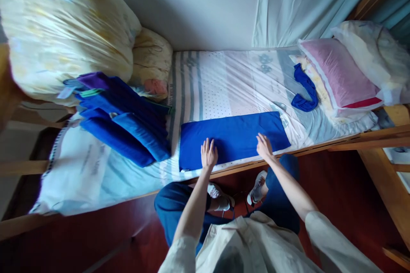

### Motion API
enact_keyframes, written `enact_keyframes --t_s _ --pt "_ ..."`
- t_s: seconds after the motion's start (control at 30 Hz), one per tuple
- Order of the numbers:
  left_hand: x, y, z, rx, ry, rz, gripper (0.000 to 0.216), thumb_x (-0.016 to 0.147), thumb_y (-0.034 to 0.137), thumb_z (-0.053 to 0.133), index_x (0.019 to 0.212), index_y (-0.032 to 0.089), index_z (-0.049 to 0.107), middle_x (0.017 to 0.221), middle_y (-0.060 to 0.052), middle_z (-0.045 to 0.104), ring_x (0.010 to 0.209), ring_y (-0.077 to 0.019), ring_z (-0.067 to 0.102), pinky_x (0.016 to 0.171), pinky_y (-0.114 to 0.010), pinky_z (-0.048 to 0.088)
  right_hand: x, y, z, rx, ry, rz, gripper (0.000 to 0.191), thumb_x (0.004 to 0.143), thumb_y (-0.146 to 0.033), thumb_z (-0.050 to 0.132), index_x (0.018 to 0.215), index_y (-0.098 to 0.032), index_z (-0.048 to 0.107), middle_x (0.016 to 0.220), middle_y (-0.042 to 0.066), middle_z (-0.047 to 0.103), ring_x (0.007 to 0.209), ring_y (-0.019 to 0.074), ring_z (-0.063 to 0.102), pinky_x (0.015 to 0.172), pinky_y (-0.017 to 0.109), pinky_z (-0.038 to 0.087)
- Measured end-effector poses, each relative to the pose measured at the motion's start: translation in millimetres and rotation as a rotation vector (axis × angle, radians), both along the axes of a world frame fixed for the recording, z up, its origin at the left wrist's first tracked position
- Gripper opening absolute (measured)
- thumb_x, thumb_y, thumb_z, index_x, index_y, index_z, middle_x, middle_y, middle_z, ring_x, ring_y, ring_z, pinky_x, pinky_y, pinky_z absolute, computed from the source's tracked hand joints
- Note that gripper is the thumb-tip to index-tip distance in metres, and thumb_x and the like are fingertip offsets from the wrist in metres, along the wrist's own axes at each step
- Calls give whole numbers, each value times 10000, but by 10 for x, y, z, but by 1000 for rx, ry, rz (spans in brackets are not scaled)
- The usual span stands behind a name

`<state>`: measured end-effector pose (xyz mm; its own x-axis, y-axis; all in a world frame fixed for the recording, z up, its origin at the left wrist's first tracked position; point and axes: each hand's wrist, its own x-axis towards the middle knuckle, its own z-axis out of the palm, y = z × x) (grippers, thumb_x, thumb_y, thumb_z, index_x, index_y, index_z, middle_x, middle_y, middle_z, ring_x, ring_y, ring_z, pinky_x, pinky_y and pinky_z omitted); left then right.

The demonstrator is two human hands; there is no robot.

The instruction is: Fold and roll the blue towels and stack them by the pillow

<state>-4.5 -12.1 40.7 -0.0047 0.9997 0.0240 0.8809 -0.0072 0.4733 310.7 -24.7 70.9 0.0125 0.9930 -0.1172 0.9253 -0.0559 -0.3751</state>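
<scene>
Left hand: I see my left hand [209, 153] lying flat, palm down, fingers spread and straight. It presses on the folded blue cloth [233, 134] and grips nothing.
Right hand: my right hand [264, 146] is also flat and fully open, fingers fanned forward. It rests on the near edge of the same cloth and has hold of nothing.
Folded blue cloth: a long flat rectangle under both palms. It reaches a little past the left hand on one side and a little past the right hand on the other, along the near edge of the bed sheet [224, 81].
Blue pile [128, 123]: several folded blue and purple pieces stacked just beyond the left end of the cloth, to the left of my left hand.
Loose blue garment [306, 89]: crumpled, ahead of my right hand and off to its right, well apart from it.
Pink pillow [338, 72]: farther right, just beside that garment.
Yellow duvet [60, 25]: bundled far to the left, behind the blue pile.
Bed rail [368, 138]: wooden, running just below my wrists.
Shoes [256, 187]: on the red floor beneath my forearms.
</scene>
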Motion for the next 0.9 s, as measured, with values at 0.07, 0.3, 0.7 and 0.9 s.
enact_keyframes --t_s 0.07,0.3,0.7,0.9 --pt "158 -96 -161 -29 -15 71 572 988 265 352 1520 104 489 1620 -201 418 1568 -304 277 1254 -573 257 -472 32 -115 83 195 74 563 974 -126 436 1532 -156 512 1598 123 483 1478 238 454 1236 409 396" --pt "106 -247 -464 -59 -14 130 633 954 230 381 1581 145 408 1623 -181 419 1567 -303 284 1269 -592 207 -1686 150 -556 80 539 211 582 1047 -216 402 1626 -196 346 1675 94 356 1539 211 373 1259 392 390" --pt "105 -253 -407 -100 16 123 655 942 206 373 1592 132 378 1653 -182 367 1574 -319 260 1266 -612 191 -883 186 -652 120 471 243 559 1053 -179 353 1610 -184 386 1645 74 411 1508 174 424 1256 331 393" --pt "120 -250 -349 -74 57 124 615 960 217 348 1565 128 415 1650 -173 377 1573 -296 270 1267 -576 226 44 210 -544 121 335 84 526 1061 -245 367 1576 -187 457 1628 52 444 1500 178 437 1267 323 368"
